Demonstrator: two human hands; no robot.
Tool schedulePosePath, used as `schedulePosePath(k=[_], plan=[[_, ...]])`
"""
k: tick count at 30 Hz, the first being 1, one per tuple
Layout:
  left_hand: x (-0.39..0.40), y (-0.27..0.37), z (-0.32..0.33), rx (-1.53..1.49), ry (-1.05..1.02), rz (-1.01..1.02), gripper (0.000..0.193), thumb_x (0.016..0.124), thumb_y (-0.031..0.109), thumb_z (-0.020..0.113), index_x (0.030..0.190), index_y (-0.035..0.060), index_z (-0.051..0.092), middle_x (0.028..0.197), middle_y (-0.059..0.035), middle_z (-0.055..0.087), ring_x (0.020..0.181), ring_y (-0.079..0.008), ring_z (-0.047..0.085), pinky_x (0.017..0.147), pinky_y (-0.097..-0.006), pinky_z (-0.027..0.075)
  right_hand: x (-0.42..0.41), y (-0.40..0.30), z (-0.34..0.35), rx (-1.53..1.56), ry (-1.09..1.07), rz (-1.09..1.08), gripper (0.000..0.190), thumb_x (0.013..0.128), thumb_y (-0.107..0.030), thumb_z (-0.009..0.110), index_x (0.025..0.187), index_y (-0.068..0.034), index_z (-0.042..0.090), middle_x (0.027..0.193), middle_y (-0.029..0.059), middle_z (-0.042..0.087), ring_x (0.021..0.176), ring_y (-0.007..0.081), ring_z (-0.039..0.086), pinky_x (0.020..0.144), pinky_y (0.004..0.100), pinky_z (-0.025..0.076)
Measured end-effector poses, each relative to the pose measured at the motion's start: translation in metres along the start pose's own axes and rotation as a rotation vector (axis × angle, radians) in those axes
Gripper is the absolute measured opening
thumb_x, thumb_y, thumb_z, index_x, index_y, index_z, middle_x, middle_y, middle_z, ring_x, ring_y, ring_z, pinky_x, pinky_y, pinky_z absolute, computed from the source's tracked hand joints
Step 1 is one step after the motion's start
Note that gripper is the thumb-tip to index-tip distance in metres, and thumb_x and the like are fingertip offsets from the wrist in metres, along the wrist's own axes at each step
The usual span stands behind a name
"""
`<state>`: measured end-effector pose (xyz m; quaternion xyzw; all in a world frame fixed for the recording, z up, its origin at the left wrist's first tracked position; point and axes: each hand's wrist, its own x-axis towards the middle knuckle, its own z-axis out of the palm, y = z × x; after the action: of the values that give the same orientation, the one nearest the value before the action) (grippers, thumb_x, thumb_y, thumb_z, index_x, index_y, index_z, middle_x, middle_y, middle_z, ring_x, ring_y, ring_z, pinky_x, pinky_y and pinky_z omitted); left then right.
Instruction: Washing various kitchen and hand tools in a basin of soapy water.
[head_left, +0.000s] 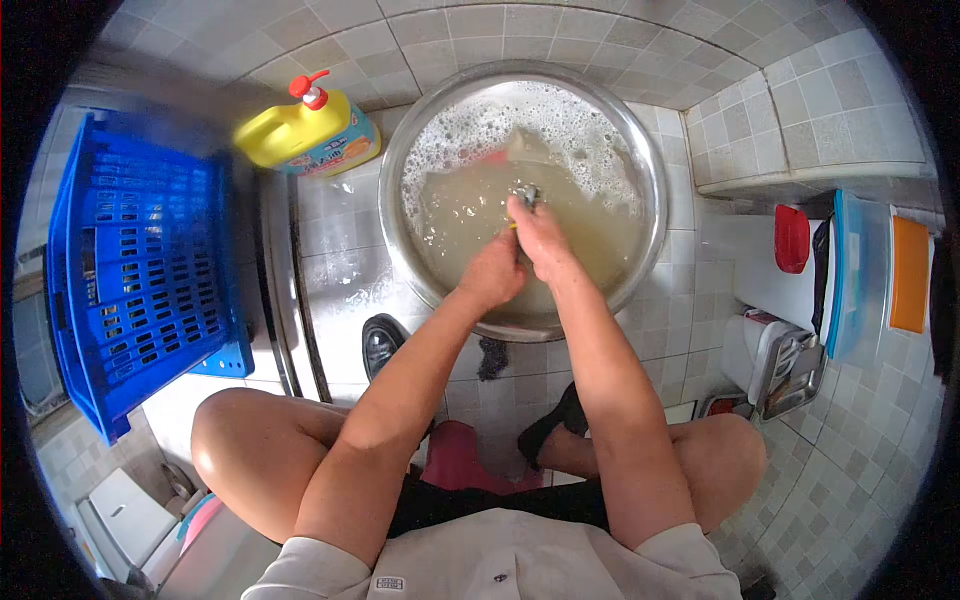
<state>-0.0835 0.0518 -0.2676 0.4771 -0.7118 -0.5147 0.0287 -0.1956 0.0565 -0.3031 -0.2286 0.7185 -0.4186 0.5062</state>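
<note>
A large round metal basin (391, 247) of cloudy, sudsy water stands on the tiled floor before me. Over its middle, my left hand (495, 268) and my right hand (543, 238) meet. The fingers of both are closed around a small utensil (529, 195) with a shiny metal end; my hands cover most of it, so its kind is unclear. A bit of yellow shows between the hands. Foam (465, 124) gathers along the basin's far side. Beneath it, a red item (495, 157) and a pale item (529, 146) show blurred in the water.
A yellow pump bottle of detergent (311, 139) stands left of the basin. Farther left is a blue plastic crate (150, 255). Plastic containers (862, 277) and a metal tray (791, 386) are at right. Tiled walls (525, 30) close in behind. My shoe (382, 345) is near the rim.
</note>
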Motion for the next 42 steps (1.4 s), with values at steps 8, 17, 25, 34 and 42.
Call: schedulePosePath(k=[8, 17, 25, 34, 42], plan=[[0.002, -0.006, 0.016, -0.464, 0.202, 0.251, 0.083, 0.066, 0.023, 0.085, 0.129, -0.0021, 0.038, 0.124, -0.0164, 0.046, 0.107, -0.0262, 0.053, 0.093, -0.039, 0.044, -0.003, -0.026, -0.031, 0.452, -0.036, 0.118, 0.034, 0.096, -0.032, 0.05, 0.101, 0.0, 0.058, 0.088, 0.0122, 0.064, 0.069, 0.0184, 0.06, 0.059, 0.0344, 0.049], [0.006, -0.011, 0.003, -0.58, -0.058, -0.192, 0.033, 0.089, 0.024, 0.061, 0.104, -0.0039, 0.056, 0.076, -0.0069, 0.058, 0.062, -0.0147, 0.055, 0.053, -0.0276, 0.043, -0.003, -0.009, -0.032, -0.537, 0.118, -0.104, 0.049, 0.096, -0.041, 0.037, 0.096, 0.003, 0.059, 0.094, 0.0288, 0.061, 0.09, 0.0457, 0.058, 0.081, 0.0498, 0.045], [0.03, -0.032, -0.018, -0.953, 0.436, -0.312, 0.026, 0.097, 0.024, 0.045, 0.098, 0.0003, 0.056, 0.072, -0.0067, 0.055, 0.053, -0.0133, 0.048, 0.039, -0.0293, 0.034, -0.045, 0.011, 0.024, -0.534, -0.022, -0.082, 0.042, 0.096, -0.033, 0.039, 0.103, 0.005, 0.054, 0.101, 0.0312, 0.059, 0.097, 0.0492, 0.056, 0.085, 0.0531, 0.043], [-0.001, 0.01, 0.014, -1.021, 0.087, -0.386, 0.03, 0.096, 0.028, 0.045, 0.094, 0.0015, 0.06, 0.066, -0.0045, 0.053, 0.045, -0.0151, 0.047, 0.04, -0.0322, 0.037, -0.019, -0.005, -0.006, -0.49, 0.17, -0.122, 0.04, 0.096, -0.034, 0.04, 0.104, 0.004, 0.05, 0.097, 0.0303, 0.059, 0.093, 0.0476, 0.056, 0.081, 0.0528, 0.043], [0.02, -0.004, -0.02, -1.501, 0.195, -0.49, 0.031, 0.095, 0.027, 0.043, 0.096, 0.0021, 0.062, 0.085, -0.0105, 0.063, 0.076, -0.0222, 0.06, 0.068, -0.034, 0.049, -0.06, -0.007, 0.03, -0.611, 0.09, -0.15, 0.038, 0.089, -0.017, 0.049, 0.119, 0.007, 0.043, 0.109, 0.0316, 0.056, 0.102, 0.0458, 0.055, 0.089, 0.0505, 0.041]])
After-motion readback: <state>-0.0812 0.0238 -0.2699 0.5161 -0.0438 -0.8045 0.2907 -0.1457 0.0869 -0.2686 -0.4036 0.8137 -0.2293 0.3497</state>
